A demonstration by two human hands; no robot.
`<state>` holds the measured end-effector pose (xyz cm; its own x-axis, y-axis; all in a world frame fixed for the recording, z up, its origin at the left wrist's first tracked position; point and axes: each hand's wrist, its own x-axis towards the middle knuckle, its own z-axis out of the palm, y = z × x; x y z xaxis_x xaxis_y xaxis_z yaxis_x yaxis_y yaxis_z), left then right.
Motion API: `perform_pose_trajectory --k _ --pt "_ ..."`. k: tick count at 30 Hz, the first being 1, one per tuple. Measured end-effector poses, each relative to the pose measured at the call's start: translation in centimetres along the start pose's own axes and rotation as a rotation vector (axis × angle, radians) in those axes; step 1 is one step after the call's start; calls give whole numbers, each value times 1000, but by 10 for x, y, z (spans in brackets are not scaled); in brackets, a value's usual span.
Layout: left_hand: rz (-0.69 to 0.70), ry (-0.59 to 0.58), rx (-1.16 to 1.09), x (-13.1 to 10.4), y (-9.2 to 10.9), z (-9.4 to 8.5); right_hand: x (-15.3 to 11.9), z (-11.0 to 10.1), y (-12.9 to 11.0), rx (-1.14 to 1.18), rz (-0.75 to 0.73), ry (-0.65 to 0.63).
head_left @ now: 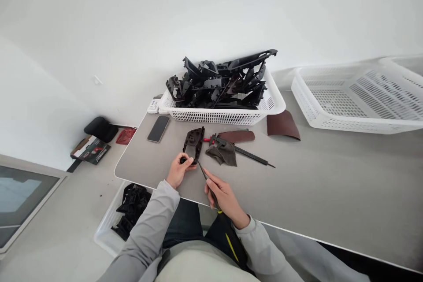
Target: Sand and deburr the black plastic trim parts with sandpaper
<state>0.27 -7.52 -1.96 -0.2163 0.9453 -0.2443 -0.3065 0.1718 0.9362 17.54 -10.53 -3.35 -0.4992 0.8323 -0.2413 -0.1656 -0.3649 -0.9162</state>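
A: Take the loaded white basket (214,117) as our mark. What lies furthest left of it?

B: On the floor, well to its left, a printed cardboard box (90,150), then a red plastic package (125,136). Lower down, left of the basket and on the wearer's side, stands a translucent bin (107,230) heaped with black plastic parts (134,205).

A: And on the tabletop?

B: A smartphone (158,129) lies just in front of the basket's left end.

A: The left hand?

B: In front of the basket's left part, the left hand (180,168) pinches the near end of a black trim piece (194,144). Whether that piece also rests on the tabletop, I can't tell.

A: The right hand?

B: Farther out from the basket's front, the right hand (225,198) grips a long file-like tool (225,224) with a black-and-yellow handle. Its tip is at the trim piece's near end; I can't make out contact.

A: Next?

B: In front of the basket's middle, a dark cloth (223,155), overlapping a caliper (250,154), with a brown strip (238,135) just behind. A curved brown sheet (283,125) lies by the basket's front right corner.

A: Furthest right?

B: A second slotted basket (363,124), right of the first.
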Motion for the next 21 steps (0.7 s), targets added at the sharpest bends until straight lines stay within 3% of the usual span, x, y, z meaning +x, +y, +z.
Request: perform_pose_trajectory --k 3,13,21 --pt "38 39 26 -2 -1 0 0 0 2 2 27 -21" --pt "252 295 93 0 -11 11 -4 -3 -2 99 15 85" --pt "376 419 119 8 -16 3 -3 -1 -2 49 -1 73"
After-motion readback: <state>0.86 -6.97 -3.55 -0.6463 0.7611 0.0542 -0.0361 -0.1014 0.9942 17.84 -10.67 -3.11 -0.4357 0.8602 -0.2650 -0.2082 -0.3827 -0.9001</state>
